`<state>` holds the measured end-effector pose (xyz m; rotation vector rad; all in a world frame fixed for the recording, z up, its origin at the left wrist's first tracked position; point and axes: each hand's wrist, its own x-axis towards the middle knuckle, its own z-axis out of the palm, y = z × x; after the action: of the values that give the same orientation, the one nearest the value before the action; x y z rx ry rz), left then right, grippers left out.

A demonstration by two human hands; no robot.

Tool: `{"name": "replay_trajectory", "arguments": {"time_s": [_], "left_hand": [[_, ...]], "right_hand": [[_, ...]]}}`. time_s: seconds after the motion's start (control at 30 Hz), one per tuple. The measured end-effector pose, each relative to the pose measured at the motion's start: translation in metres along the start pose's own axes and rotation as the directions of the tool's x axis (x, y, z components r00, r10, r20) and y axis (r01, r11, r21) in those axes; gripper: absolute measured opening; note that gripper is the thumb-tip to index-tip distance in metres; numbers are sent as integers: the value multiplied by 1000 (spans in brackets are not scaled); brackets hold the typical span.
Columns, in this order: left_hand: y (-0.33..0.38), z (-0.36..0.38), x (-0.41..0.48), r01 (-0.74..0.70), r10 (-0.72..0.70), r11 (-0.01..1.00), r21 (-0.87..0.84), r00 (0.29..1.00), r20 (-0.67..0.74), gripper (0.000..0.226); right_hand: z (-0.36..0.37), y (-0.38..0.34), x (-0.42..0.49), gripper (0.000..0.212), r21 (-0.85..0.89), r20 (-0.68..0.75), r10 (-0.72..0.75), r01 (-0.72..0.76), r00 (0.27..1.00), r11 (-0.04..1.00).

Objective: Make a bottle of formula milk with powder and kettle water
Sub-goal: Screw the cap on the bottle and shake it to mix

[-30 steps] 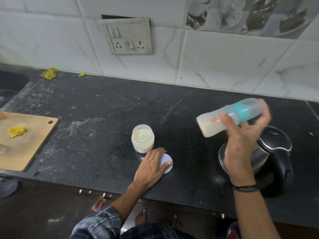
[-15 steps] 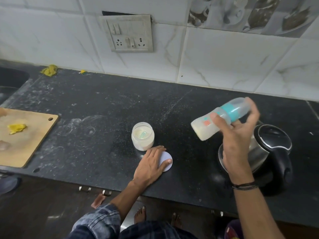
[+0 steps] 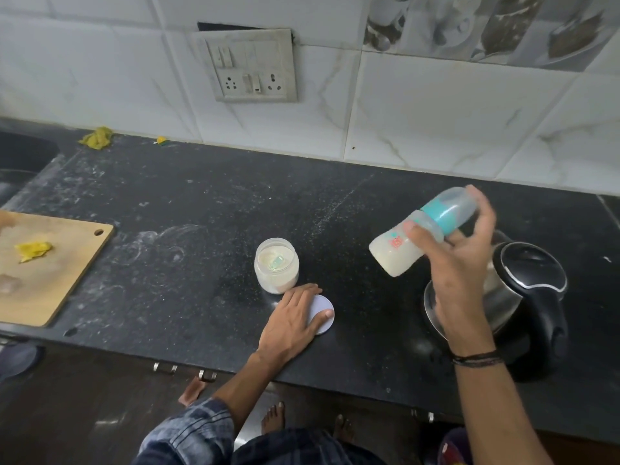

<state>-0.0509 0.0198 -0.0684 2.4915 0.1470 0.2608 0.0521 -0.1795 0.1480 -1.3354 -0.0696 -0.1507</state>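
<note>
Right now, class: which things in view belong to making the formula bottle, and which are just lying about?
Job: baby bottle in right hand; powder jar; jar lid under left hand; kettle.
Lying about: chopping board; yellow scrap; yellow cloth.

The right hand (image 3: 459, 263) grips a capped baby bottle (image 3: 422, 231) in the air above the black counter (image 3: 201, 213), at about three o'clock in the view. The bottle lies tilted, its milky base pointing toward seven o'clock and its teal collar and clear cap toward one o'clock. Just below the hand stands a steel kettle (image 3: 523, 297) with a black lid. Near the centre, an open powder jar (image 3: 276, 265) sits upright. The left hand (image 3: 293, 322) lies flat at the jar's five o'clock, fingers covering part of a white round lid (image 3: 323, 317). A wooden board (image 3: 60, 263) lies at nine o'clock.
</note>
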Motion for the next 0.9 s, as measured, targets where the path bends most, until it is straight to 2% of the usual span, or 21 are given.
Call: {"name": "replay_trajectory", "arguments": {"time_s": [0.13, 0.17, 0.27, 0.3, 0.4, 0.43, 0.53, 0.57, 0.67, 0.7, 0.8, 0.83, 0.9], "left_hand": [[4, -1, 3, 0, 0, 1000, 2, 1000, 1, 59], [4, -2, 3, 6, -6, 1000, 2, 1000, 0, 59], [1, -1, 1, 9, -9, 1000, 5, 1000, 4, 58], [1, -1, 1, 5, -5, 1000, 6, 1000, 9, 57], [3, -1, 3, 2, -2, 1000, 9, 1000, 0, 57], [2, -2, 4, 3, -3, 1000, 10, 1000, -2, 57], [0, -2, 2, 7, -7, 1000, 15, 1000, 4, 57], [0, -2, 1, 5, -5, 1000, 16, 1000, 8, 57], [3, -2, 4, 8, -8, 1000, 10, 1000, 2, 57], [3, -2, 4, 10, -10, 1000, 8, 1000, 0, 57], [2, -2, 1, 10, -10, 1000, 0, 1000, 5, 56], [3, -2, 1, 8, -8, 1000, -4, 1000, 9, 56], [3, -2, 2, 5, -4, 1000, -5, 1000, 9, 57]], "right_hand": [[-3, -6, 4, 85, 153, -173, -57, 84, 983, 985], [-2, -6, 6, 85, 138, -154, -60, 82, 986, 987], [-2, -1, 4, 85, -52, 58, -9, 12, 998, 999], [-2, -1, 1, 85, -44, 51, -18, 20, 999, 999], [-2, -2, 4, 85, 120, -134, -40, 56, 990, 991], [0, -2, 5, 86, 119, -124, -32, 47, 992, 992], [0, 2, 5, 87, -69, 67, 4, 1, 998, 998], [-1, 1, 3, 87, -63, 56, -19, 23, 998, 998], [-2, -1, 4, 91, 76, -127, -97, 107, 987, 991], [-1, -1, 6, 91, 68, -125, -91, 100, 988, 993], [0, 4, 5, 85, -66, 69, 4, 0, 998, 998], [0, 4, 3, 81, -57, 50, 7, -4, 999, 998], [1, 1, 2, 77, 56, -114, -18, 25, 993, 998]]}}
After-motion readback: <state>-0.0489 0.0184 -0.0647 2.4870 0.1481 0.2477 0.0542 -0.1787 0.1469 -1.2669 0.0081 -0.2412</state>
